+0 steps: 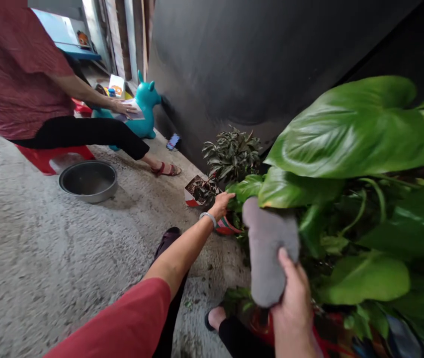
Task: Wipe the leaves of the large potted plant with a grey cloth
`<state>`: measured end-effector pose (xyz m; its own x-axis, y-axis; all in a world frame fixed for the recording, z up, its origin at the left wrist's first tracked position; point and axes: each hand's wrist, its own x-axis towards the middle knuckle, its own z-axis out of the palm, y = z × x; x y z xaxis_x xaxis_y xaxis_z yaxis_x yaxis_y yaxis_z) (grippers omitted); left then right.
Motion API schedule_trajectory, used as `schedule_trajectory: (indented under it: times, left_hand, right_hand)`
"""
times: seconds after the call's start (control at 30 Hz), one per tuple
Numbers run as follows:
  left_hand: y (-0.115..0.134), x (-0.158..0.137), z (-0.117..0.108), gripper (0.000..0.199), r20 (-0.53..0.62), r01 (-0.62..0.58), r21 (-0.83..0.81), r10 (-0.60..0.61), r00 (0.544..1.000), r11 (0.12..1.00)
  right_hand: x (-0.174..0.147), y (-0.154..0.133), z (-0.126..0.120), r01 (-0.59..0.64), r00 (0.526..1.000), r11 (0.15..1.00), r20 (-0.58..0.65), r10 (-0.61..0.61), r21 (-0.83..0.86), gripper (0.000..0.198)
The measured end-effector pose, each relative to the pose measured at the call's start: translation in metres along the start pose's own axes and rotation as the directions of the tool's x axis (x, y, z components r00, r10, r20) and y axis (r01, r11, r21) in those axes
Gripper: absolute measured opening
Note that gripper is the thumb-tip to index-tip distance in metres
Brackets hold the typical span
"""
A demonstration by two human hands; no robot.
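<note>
My left hand (219, 205), with a pale bracelet at its wrist, reaches forward to the plants. Its index finger is stretched out, and the fingertip is at the edge of a small green leaf (249, 187); whether they touch I cannot tell. The other fingers are partly hidden. In my right hand (294, 283) is a grey cloth (269, 253), thumb on top and fingers beneath. The cloth's upper end lies against or just below a broad glossy leaf (297, 190). A larger leaf (349, 132) spreads above it.
A dark-leaved plant (232, 151) and a box of soil (193, 191) stand by the black wall (264, 59). To the left, a person in red (14, 74) sits on a red stool (42, 158), a hand on a turquoise toy animal (146, 107). A round metal pan (98, 195) is on the concrete.
</note>
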<state>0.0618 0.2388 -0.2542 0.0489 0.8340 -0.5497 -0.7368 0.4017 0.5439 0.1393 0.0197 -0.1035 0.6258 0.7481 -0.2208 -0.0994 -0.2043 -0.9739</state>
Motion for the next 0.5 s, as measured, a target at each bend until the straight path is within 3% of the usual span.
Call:
schedule_trajectory:
  times: [0.07,0.1,0.17,0.23,0.33,0.4,0.43,0.5]
  left_hand:
    - [-0.001,-0.004,0.001,0.029,0.002,0.02,0.009,-0.02,1.0,1.0]
    - [-0.001,-0.005,0.002,0.03,0.007,0.028,0.011,-0.028,1.0,1.0]
    - [-0.001,-0.008,0.001,0.027,0.022,0.036,0.011,-0.036,0.999,0.999]
    - [0.001,-0.008,0.0,0.023,0.017,0.03,0.015,-0.031,0.999,0.999]
    - [0.005,-0.006,-0.003,0.017,-0.032,0.029,0.03,-0.028,0.999,0.999]
    - [0.008,-0.006,-0.005,0.015,-0.054,0.03,0.04,-0.028,0.998,0.999]
    - [0.009,-0.007,-0.005,0.015,-0.057,0.028,0.046,-0.025,0.998,0.999]
    - [0.008,-0.009,-0.005,0.015,-0.056,0.015,0.059,-0.012,0.998,0.998]
  right_hand:
    - [0.021,-0.02,0.019,0.095,0.992,0.991,-0.086,-0.087,0.093,0.064]
    - [0.032,-0.023,0.03,0.078,0.993,0.988,-0.093,-0.066,0.132,0.061]
    - [0.043,-0.015,0.05,-0.119,0.992,0.982,-0.022,0.123,0.146,0.047]
    - [0.035,0.01,0.055,-0.358,0.933,0.929,0.069,0.353,0.089,0.034]
    - [-0.002,0.052,0.029,-0.507,0.858,0.862,0.111,0.502,0.019,0.028]
    - [-0.022,0.064,0.001,-0.543,0.835,0.839,0.09,0.543,-0.017,0.033]
    - [-0.026,0.063,-0.012,-0.543,0.836,0.839,0.076,0.543,-0.027,0.037]
    - [-0.02,0.051,-0.028,-0.468,0.882,0.884,0.051,0.468,-0.003,0.047]
